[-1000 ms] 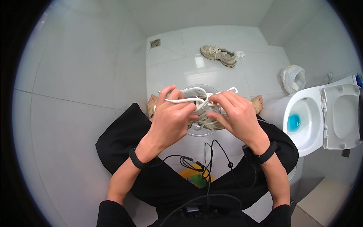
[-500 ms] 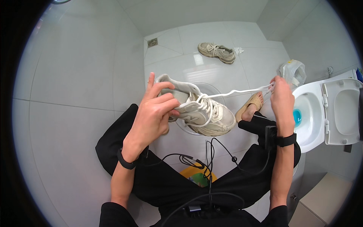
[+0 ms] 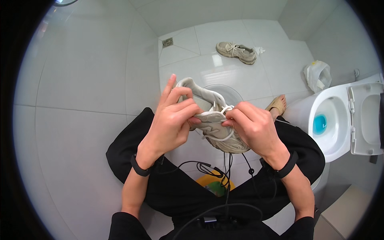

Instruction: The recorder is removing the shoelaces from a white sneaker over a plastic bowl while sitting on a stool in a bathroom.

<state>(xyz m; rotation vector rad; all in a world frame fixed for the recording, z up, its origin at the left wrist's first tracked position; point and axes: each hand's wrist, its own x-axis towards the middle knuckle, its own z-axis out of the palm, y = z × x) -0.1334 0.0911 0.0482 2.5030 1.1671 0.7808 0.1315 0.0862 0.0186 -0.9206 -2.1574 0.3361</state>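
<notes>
Back from far out at the right, where it had drawn the lace tight half a second earlier, your right hand (image 3: pixel 254 126) had come in to the shoe (image 3: pixel 216 130). Its thumb and fingertips were pinched together at the eyelet edge, beside the white lace (image 3: pixel 227 109); whether they also gripped the lace, you could not tell from this angle. Your left hand (image 3: pixel 170 120) gripped the shoe's collar, one finger raised clear. You held the pale sneaker tilted between your knees, its opening toward the far left and its toe toward the near right, covering part of a clear round basin (image 3: pixel 237 93). Beyond, a matching shoe (image 3: pixel 239 53) lay sole down on the tiled floor (image 3: pixel 184 72), near a square drain (image 3: pixel 167 42) to its left. At right, past your sandaled foot (image 3: pixel 277 105), stood an open toilet (image 3: pixel 334 138) with blue water, a white plastic bag (image 3: pixel 318 76) just beyond it. Black cables (image 3: pixel 218 170) hung at the near side, above a yellow object (image 3: pixel 206 180).
</notes>
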